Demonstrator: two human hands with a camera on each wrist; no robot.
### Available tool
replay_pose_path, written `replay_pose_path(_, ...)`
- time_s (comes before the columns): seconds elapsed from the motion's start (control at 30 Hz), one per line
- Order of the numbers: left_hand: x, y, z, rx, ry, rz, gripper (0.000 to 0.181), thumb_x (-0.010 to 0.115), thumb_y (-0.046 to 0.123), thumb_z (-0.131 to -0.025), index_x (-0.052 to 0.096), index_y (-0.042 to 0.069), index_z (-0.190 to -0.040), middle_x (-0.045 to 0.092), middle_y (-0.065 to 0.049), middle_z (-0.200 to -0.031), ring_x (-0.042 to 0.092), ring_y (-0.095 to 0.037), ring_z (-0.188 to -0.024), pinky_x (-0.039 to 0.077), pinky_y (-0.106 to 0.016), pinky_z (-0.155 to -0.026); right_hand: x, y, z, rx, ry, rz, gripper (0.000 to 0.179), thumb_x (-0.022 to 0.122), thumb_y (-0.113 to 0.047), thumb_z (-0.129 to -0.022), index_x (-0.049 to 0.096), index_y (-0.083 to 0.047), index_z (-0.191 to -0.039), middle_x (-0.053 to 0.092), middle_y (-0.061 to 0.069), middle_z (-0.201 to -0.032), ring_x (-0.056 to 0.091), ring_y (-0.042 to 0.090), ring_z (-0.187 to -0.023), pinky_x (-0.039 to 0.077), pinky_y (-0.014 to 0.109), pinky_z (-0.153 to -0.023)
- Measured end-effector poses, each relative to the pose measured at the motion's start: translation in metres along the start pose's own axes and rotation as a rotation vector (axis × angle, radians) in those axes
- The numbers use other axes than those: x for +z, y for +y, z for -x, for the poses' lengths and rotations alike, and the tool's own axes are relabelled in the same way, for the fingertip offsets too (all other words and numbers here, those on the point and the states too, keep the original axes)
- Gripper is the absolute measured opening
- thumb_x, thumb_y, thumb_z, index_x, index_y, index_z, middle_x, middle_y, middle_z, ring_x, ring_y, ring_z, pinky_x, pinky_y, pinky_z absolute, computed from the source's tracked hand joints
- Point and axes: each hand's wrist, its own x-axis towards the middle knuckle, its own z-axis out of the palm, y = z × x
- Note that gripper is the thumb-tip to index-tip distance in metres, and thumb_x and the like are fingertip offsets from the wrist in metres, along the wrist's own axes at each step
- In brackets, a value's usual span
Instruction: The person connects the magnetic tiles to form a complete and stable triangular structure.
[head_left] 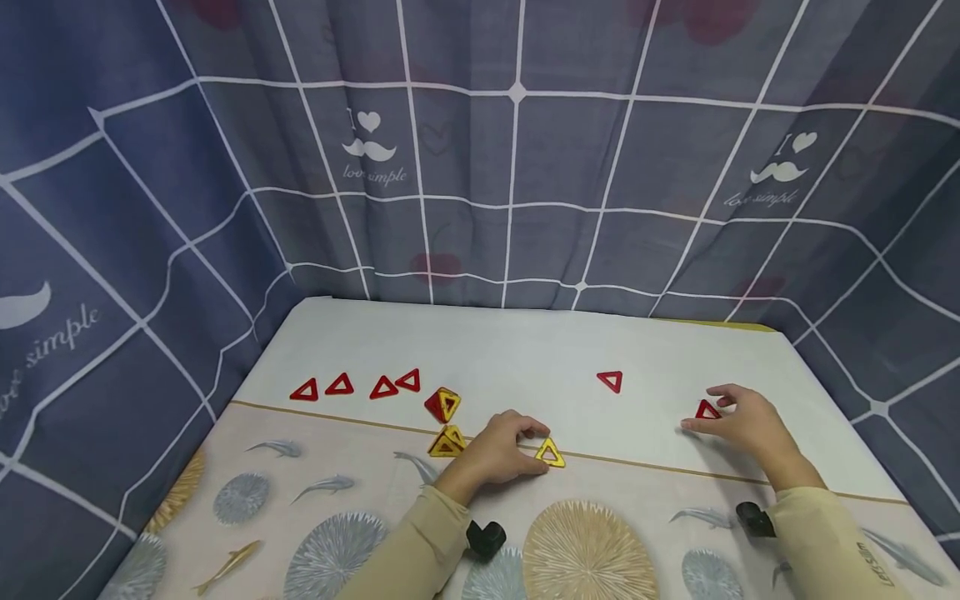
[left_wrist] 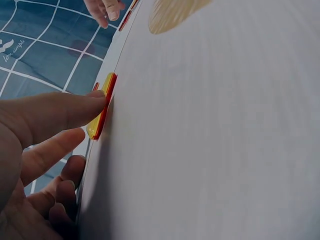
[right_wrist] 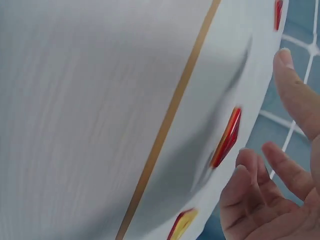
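Observation:
A yellow triangular frame tile (head_left: 550, 452) lies at the brown line on the table, with my left hand (head_left: 498, 450) beside it. Thumb and index finger hold it at its edges. From the left wrist, the yellow tile (left_wrist: 103, 107) shows a red layer along its side, with the thumb of the left hand (left_wrist: 45, 145) against it. My right hand (head_left: 742, 421) reaches around a red triangular tile (head_left: 707, 409), thumb and fingers spread wide. In the right wrist view a gap separates the right hand (right_wrist: 280, 185) from a red tile (right_wrist: 227, 137).
Several red triangular tiles (head_left: 339, 384) lie in a row at the left. Near them are a red-and-yellow tile piece (head_left: 442, 405) and a yellow stack (head_left: 447, 442). Another red tile (head_left: 611, 381) lies further back, before the checked curtain (head_left: 465, 242).

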Motion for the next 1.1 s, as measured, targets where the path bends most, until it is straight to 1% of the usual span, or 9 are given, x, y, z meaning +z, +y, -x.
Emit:
replay_pose_path(0.1, 0.001, 0.0, -0.001, 0.003, -0.003, -0.003, 0.04, 0.088, 0.024, -0.078, 0.074, 0.018, -0.116, 0.057, 0.006, -0.104, 0.05, -0.015, -0.101, 0.044, -0.034, -0.089, -0.006, 0.007, -0.001, 0.033, -0.01, 0.008, 0.092, 0.085, -0.047, -0.077, 0.048, 0.014, -0.134, 0.052, 0.038, -0.123, 0.052, 0.051, -0.107, 0.044, 0.062, -0.086)
replay_pose_path(0.2, 0.0, 0.0, 0.0, 0.003, -0.001, -0.007, 0.04, 0.088, 0.024, -0.078, 0.075, 0.018, -0.115, 0.057, 0.006, -0.105, 0.051, -0.015, -0.103, 0.044, -0.035, -0.09, -0.008, 0.011, -0.004, 0.056, -0.02, 0.016, 0.091, 0.084, -0.049, -0.078, 0.05, 0.015, -0.133, 0.055, 0.036, -0.119, 0.053, 0.05, -0.107, 0.043, 0.062, -0.087)
replay_pose_path(0.37, 0.002, 0.001, 0.0, -0.009, 0.003, -0.009, 0.04, 0.088, 0.024, -0.078, 0.075, 0.018, -0.115, 0.057, 0.005, -0.106, 0.051, -0.016, -0.104, 0.044, -0.036, -0.091, -0.005, 0.016, -0.007, 0.093, -0.009, 0.024, 0.083, 0.083, -0.05, -0.079, 0.058, 0.017, -0.122, 0.063, 0.03, -0.106, 0.056, 0.044, -0.097, 0.045, 0.058, -0.084)
replay_pose_path(0.5, 0.002, 0.002, 0.001, -0.019, 0.009, -0.006, 0.039, 0.088, 0.024, -0.077, 0.075, 0.018, -0.114, 0.057, 0.005, -0.105, 0.05, -0.017, -0.104, 0.044, -0.037, -0.09, -0.001, 0.016, -0.007, 0.111, 0.007, 0.009, 0.08, 0.083, -0.048, -0.08, 0.059, 0.019, -0.116, 0.063, 0.029, -0.101, 0.056, 0.04, -0.092, 0.046, 0.057, -0.083)
replay_pose_path(0.73, 0.003, 0.004, 0.002, -0.035, 0.019, -0.018, 0.039, 0.088, 0.025, -0.078, 0.075, 0.02, -0.114, 0.056, 0.006, -0.105, 0.05, -0.016, -0.104, 0.045, -0.037, -0.09, 0.002, 0.013, -0.007, 0.107, 0.02, -0.013, 0.067, 0.083, -0.038, -0.082, 0.061, 0.017, -0.112, 0.064, 0.027, -0.098, 0.057, 0.04, -0.09, 0.046, 0.058, -0.083)
replay_pose_path(0.8, 0.003, 0.004, 0.002, -0.037, 0.021, -0.021, 0.039, 0.088, 0.026, -0.078, 0.075, 0.02, -0.114, 0.057, 0.006, -0.106, 0.05, -0.016, -0.105, 0.045, -0.037, -0.09, 0.003, 0.012, -0.007, 0.103, 0.019, -0.024, 0.065, 0.083, -0.036, -0.083, 0.061, 0.017, -0.114, 0.064, 0.029, -0.101, 0.057, 0.041, -0.093, 0.046, 0.058, -0.085)
replay_pose_path(0.97, 0.005, 0.003, 0.002, -0.031, 0.027, -0.021, 0.038, 0.088, 0.026, -0.079, 0.075, 0.02, -0.114, 0.057, 0.006, -0.107, 0.05, -0.016, -0.106, 0.045, -0.037, -0.09, 0.007, 0.012, -0.006, 0.063, 0.036, -0.042, 0.06, 0.083, -0.03, -0.083, 0.062, 0.013, -0.12, 0.062, 0.031, -0.11, 0.055, 0.044, -0.101, 0.045, 0.057, -0.086)
replay_pose_path(1.1, 0.006, 0.001, 0.002, -0.023, 0.038, -0.025, 0.036, 0.087, 0.026, -0.079, 0.075, 0.02, -0.113, 0.057, 0.007, -0.106, 0.05, -0.016, -0.105, 0.045, -0.036, -0.089, 0.01, 0.01, -0.005, 0.034, 0.052, -0.056, 0.056, 0.083, -0.028, -0.083, 0.064, 0.009, -0.12, 0.064, 0.027, -0.108, 0.056, 0.044, -0.101, 0.044, 0.055, -0.082)
